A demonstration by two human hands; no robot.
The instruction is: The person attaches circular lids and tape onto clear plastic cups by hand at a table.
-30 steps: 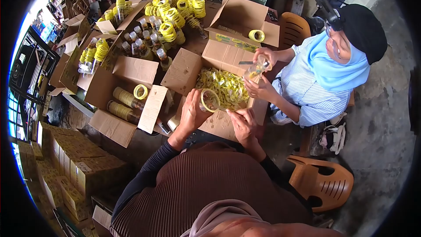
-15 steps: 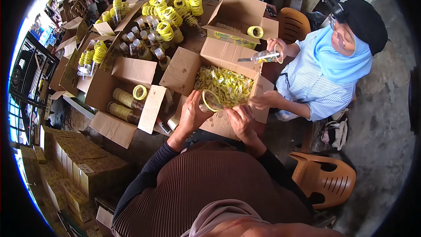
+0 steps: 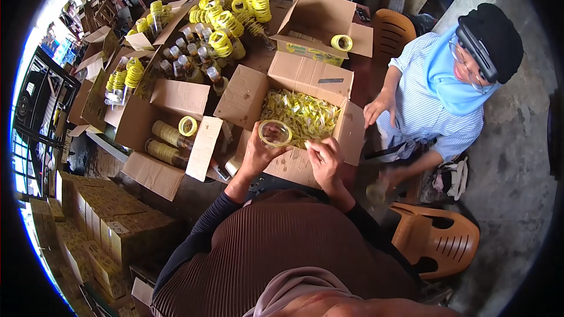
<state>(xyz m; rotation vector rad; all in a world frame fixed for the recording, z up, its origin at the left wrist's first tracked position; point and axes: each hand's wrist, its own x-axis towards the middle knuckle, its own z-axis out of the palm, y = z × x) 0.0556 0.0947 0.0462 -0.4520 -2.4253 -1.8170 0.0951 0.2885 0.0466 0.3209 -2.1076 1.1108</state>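
Note:
My left hand (image 3: 257, 155) is closed around a clear round container with a yellow rim (image 3: 275, 134), its open mouth facing up. To its right my right hand (image 3: 325, 159) has its thumb and fingertips pinched together; what lies between them is too small to make out. Both hands are over the near side of an open cardboard box (image 3: 242, 95). Inside that box lies a heap of small yellow and clear packets (image 3: 305, 113), just beyond my hands.
A co-worker (image 3: 435, 94) is on the right, by an orange chair (image 3: 435, 240). Bottles with clear caps (image 3: 191, 50), stacks of yellow rings (image 3: 226, 20) and another open box (image 3: 179, 95) stand at the left. Behind is a box with a yellow-rimmed jar (image 3: 341, 42).
The container in my left hand has turned mouth-up, and my right hand has come away from its rim. The co-worker's hands moved away from the box; one is now low beside the chair.

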